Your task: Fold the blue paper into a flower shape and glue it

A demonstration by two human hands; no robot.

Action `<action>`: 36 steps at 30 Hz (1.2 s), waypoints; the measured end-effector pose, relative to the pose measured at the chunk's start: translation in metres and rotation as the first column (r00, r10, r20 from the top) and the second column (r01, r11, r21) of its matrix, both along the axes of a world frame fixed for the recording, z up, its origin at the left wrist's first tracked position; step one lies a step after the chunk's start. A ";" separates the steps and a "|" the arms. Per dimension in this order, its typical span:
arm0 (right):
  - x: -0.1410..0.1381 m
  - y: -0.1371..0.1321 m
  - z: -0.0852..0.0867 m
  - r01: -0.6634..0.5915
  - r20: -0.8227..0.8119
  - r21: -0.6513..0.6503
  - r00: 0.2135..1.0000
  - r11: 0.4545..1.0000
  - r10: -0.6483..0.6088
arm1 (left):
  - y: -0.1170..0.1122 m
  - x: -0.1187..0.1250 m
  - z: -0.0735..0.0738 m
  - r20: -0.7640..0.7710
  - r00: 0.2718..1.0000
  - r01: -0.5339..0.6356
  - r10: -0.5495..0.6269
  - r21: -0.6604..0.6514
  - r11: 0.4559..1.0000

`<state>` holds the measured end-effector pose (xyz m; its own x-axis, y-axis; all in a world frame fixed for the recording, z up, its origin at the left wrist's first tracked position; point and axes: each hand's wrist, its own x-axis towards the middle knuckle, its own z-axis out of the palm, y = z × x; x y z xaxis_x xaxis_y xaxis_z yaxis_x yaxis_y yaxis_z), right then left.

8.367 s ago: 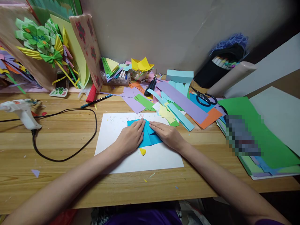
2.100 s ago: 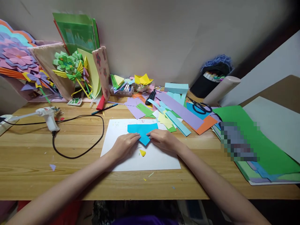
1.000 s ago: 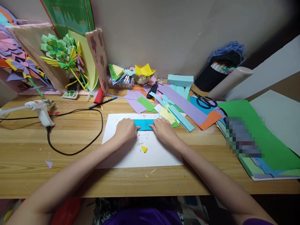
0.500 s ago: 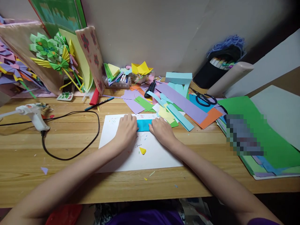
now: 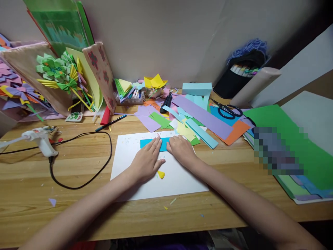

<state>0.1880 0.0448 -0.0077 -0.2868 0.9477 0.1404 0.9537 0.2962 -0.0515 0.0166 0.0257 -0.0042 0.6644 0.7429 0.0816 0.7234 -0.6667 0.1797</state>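
A blue strip of paper (image 5: 144, 143) lies across the upper part of a white sheet (image 5: 125, 166). My left hand (image 5: 148, 158) rests on the strip with its fingers stretched out flat and the thumb apart. On the strip's right end sits my right hand (image 5: 180, 149), its fingers curled closed on the paper; that end is hidden beneath it. A small yellow paper piece (image 5: 161, 174) lies on the white sheet just below my left thumb.
Paper scraps, including a long purple strip (image 5: 203, 114), spread behind my hands. Black scissors (image 5: 226, 110) lie farther right, near green paper (image 5: 283, 128). A white glue gun (image 5: 44, 142) with a looped black cord (image 5: 110, 149) is at the left. A dark pen (image 5: 111, 123) lies behind.
My left hand has opened from a curled grip and now lies flat on the blue strip, uncovering its left end. My right hand stays at the strip's right end. The view has shifted slightly.
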 end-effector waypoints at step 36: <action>0.015 -0.009 0.021 -0.285 -0.365 0.086 0.883 0.955 0.296 | 0.020 -0.016 0.007 0.226 0.973 0.006 -0.041 0.155 0.988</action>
<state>0.2033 0.0360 0.0133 -0.4703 0.8240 0.3160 0.7382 0.5635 -0.3707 0.0010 0.0461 0.0028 0.6320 0.6943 0.3441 0.6588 -0.7153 0.2332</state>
